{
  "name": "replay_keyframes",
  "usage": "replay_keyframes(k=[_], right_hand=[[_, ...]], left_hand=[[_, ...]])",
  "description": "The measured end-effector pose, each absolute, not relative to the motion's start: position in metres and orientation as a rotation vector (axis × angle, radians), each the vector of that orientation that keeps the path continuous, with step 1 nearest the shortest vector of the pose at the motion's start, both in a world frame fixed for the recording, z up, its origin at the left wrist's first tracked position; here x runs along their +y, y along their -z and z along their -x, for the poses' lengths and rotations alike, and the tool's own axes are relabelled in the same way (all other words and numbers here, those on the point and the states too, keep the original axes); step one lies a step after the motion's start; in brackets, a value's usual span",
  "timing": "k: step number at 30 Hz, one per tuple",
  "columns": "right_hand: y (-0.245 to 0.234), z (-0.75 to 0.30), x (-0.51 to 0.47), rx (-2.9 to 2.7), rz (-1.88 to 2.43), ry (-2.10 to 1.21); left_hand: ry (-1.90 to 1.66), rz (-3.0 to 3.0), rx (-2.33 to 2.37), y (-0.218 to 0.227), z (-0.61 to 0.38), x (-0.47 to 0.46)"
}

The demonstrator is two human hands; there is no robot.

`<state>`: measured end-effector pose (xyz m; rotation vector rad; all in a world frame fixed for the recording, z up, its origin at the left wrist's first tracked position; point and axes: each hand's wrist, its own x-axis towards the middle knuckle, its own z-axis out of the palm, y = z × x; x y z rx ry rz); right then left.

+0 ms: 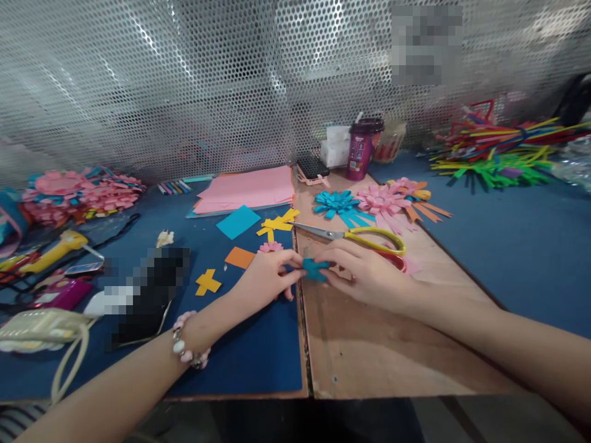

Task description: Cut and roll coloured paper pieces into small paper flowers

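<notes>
Between my two hands is a small teal paper piece (pixel 314 269) with cut arms, held over the seam where the blue mat meets the wood. My left hand (pixel 272 274) pinches its left edge with thumb and fingers. From the other side, my right hand (pixel 364 267) grips its right edge. Just beyond my right hand lie scissors (pixel 332 234) with yellow and red handles. A small pink paper flower (pixel 270 247) shows behind my left hand, beside an orange paper rectangle (pixel 239 257). Yellow paper crosses (pixel 209 282) and strips (pixel 278 223) lie nearby.
Finished blue (pixel 336 202) and pink paper flowers (pixel 381 200) lie beyond the scissors. Pink sheets (pixel 247 189), a blue paper square (pixel 238 222) and a purple cup (pixel 362 149) stand farther back. A yellow glue gun (pixel 58 251) and phone (pixel 148 301) are left; coloured strips (pixel 503 154) lie right.
</notes>
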<state>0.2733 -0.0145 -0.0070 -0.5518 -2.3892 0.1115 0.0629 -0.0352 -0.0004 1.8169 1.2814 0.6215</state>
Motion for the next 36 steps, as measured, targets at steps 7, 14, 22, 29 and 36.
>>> replay_keyframes(k=[7, 14, 22, 29, 36], right_hand=[[0.006, -0.273, -0.017, -2.406, 0.663, -0.142], [0.002, -0.274, -0.018, -2.402, 0.611, -0.074], [0.009, -0.274, -0.012, -2.500, 0.793, -0.316], [0.011, -0.273, -0.015, -2.476, 0.771, -0.392], [0.001, -0.270, -0.018, -2.290, 1.063, -0.767]], left_hand=[[-0.645, -1.815, 1.272, 0.001, -0.063, -0.036], [-0.699, -1.963, 1.278, 0.004, -0.061, -0.036], [-0.669, -2.122, 1.292, 0.006, -0.060, -0.035], [-0.655, -2.085, 1.303, 0.006, -0.060, -0.036], [-0.733, -1.800, 1.211, 0.000, -0.060, -0.034]])
